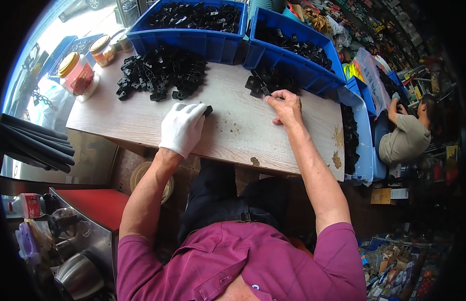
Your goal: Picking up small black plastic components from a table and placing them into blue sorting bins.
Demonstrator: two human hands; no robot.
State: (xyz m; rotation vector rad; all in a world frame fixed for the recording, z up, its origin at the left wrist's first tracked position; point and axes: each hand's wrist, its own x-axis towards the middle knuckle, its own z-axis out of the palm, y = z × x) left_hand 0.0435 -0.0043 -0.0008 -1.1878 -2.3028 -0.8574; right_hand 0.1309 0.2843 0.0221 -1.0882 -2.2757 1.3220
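My left hand [181, 128], in a white knit glove, is closed round a small black plastic part [208, 111]. Only the end of that part shows past the fingertips. The bare right hand [287, 107] reaches to a small pile of black plastic parts [275, 80] at the back of the table. Its thumb and index finger pinch a black part [266, 92] at the pile's near edge. To the left, beyond the gloved hand, lies a larger heap of similar black parts [160, 72]. Both hands are over the light wooden tabletop [233, 135].
Two blue bins [213, 45] [298, 62] full of black parts line the table's far edge. A light blue bin [363, 145] stands at the right end. Lidded jars [77, 75] sit at the left corner. Another person [406, 133] sits further right.
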